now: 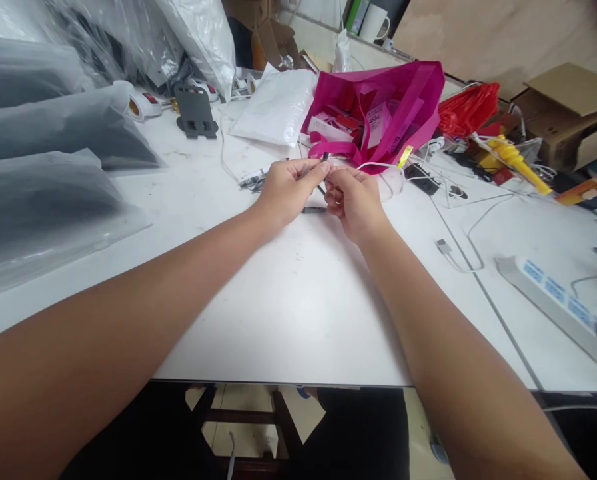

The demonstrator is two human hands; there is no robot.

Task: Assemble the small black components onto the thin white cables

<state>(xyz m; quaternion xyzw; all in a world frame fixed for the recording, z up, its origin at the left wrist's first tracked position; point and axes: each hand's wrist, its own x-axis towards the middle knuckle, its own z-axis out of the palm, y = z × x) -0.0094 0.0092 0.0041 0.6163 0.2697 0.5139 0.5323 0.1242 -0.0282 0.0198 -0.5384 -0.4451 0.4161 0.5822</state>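
Observation:
Above the middle of the white table [298, 287], my left hand [291, 187] and my right hand [353, 197] meet with their fingertips pinched close together. Between them is a thin dark stick-like piece [325, 157], its top end poking up past the left thumb. Its lower part passes behind the fingers, so I cannot make out its exact kind. Just under the hands, a short dark flat strip [314, 210] lies on the table. Beside my left hand sits a small heap of thin dark and silvery pieces [252, 181].
Behind the hands stand a magenta bag [428, 100] of boxes and a white plastic mailer [277, 107]. Grey plastic-wrapped packages [43, 193] line the left, near a black stand [195, 110]. To the right are a white cable [444, 247] and a power strip [553, 293].

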